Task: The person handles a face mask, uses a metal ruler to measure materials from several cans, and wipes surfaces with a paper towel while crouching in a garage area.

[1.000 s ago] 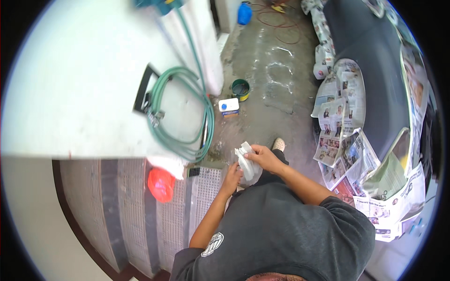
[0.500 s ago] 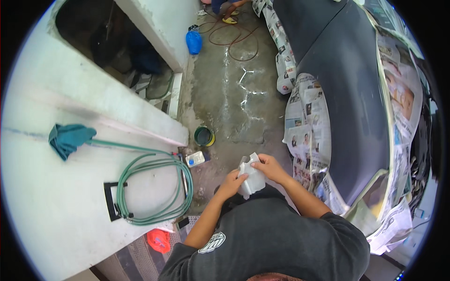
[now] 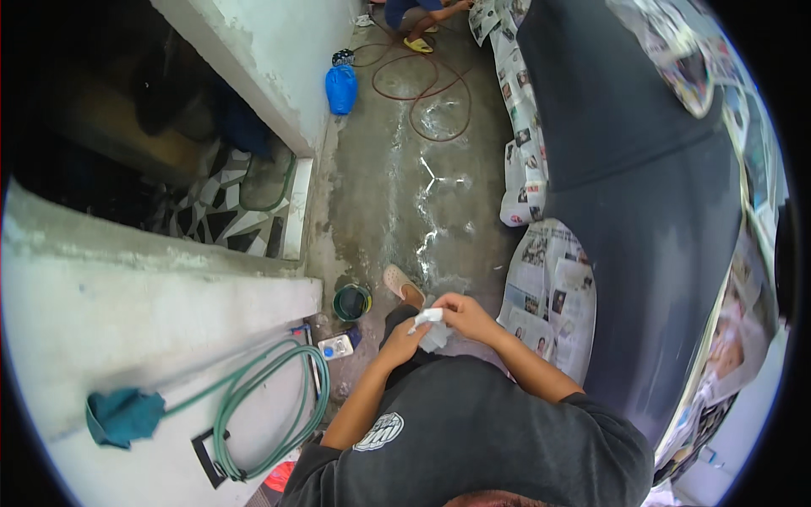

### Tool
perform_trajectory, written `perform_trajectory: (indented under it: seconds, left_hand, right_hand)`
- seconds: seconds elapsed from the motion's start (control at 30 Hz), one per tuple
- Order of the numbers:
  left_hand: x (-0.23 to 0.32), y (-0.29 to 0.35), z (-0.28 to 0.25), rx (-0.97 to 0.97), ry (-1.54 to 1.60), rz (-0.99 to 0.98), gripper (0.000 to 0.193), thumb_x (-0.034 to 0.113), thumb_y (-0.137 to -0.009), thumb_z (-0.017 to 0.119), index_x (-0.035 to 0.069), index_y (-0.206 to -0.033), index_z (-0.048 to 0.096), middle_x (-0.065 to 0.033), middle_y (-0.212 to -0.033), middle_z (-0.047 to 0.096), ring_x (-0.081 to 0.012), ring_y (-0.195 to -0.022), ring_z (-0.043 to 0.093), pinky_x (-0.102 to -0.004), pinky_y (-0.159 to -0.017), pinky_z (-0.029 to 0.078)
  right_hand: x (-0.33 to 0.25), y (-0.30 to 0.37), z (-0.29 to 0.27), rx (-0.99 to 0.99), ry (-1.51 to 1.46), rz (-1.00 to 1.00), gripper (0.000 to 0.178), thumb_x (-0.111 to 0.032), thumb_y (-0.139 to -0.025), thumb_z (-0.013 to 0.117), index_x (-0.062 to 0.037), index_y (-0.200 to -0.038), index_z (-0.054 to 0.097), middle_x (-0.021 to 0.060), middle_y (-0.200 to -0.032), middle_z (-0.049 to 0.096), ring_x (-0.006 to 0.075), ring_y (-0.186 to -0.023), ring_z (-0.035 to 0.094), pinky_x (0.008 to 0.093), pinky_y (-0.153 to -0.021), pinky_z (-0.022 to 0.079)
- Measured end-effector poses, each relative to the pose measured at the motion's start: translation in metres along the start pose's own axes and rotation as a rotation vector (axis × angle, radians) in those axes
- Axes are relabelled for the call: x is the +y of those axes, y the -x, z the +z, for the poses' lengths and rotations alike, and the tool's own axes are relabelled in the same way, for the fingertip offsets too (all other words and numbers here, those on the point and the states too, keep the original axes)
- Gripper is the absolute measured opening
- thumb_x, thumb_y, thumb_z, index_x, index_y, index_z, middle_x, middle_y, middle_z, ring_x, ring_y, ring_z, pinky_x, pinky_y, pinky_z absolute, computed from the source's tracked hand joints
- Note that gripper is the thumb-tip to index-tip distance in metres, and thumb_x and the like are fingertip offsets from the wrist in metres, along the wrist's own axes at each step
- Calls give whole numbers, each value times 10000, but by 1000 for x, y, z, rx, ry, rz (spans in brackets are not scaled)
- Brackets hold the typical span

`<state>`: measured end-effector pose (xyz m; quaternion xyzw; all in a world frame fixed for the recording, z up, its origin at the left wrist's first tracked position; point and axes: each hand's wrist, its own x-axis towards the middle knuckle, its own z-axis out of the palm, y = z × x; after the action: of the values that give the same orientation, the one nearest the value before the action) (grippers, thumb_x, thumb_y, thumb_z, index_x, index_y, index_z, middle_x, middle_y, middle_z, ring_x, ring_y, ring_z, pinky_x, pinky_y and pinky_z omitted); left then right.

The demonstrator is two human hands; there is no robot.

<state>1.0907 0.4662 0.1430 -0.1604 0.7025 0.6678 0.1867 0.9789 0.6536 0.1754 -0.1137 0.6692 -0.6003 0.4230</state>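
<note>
Crumpled white paper sheet (image 3: 432, 329) is now pressed smaller than a second ago, pinched between the left hand (image 3: 404, 336) and the right hand (image 3: 463, 314) before the chest. Near the foot stands a small green round tin (image 3: 351, 302) with dark liquid inside; beside it lies a green coiled hose (image 3: 262, 406).

A wet concrete floor (image 3: 397, 194) is seen between a pale plastered wall (image 3: 279, 59) and a dark car (image 3: 659, 194) masked with newspaper (image 3: 549, 296). A green hose (image 3: 262, 406) and a teal cloth (image 3: 122, 416) are laid on a pale ledge; a blue bag (image 3: 341, 88) and a red hose (image 3: 422, 84) are seen farther off in daylight
</note>
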Motion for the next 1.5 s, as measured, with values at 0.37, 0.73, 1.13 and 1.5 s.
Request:
perform_trajectory:
  seconds: [0.37, 0.73, 1.13, 1.5]
  left_hand:
    - [256, -249, -106, 235, 764, 61, 452, 442, -1042, 519, 18, -1100, 665, -47, -955, 677, -117, -778, 584, -271, -656, 443]
    - [336, -526, -205, 506, 58, 26, 546, 416, -1077, 358, -4, -1391, 510, -180, -1135, 689, -283, -1103, 635, -365, -986, 455]
    - [287, -669, -269, 403, -171, -137, 548, 473, -965, 604, 11, -1257, 634, -233, -1216, 669, -371, -1180, 620, -403, -980, 480]
    - [333, -818, -436, 169, -460, -497, 733, 614, -968, 492, -89, -923, 695, -338, -951, 673, -504, -962, 643, -547, -797, 512]
  right_hand:
    - [-184, -199, -114, -153, -427, 87, 417, -44, -891, 585, -5, -1299, 507, 90, -1200, 570, 180, -1048, 595, 318, -929, 489]
    - [-258, -477, -320, -114, -39, 272, 180, -175, -950, 578, -28, -1039, 633, -12, -709, 548, 64, -583, 506, 249, -505, 409]
    - [-236, -664, -481, -246, 585, 194, 383, -358, -1036, 464, -18, -1033, 640, 201, -968, 695, 396, -991, 643, 454, -874, 484]
    - [-383, -878, -458, -198, 957, 279, 368, -422, -1018, 499, -76, -982, 621, 237, -916, 679, 461, -891, 636, 552, -780, 483]
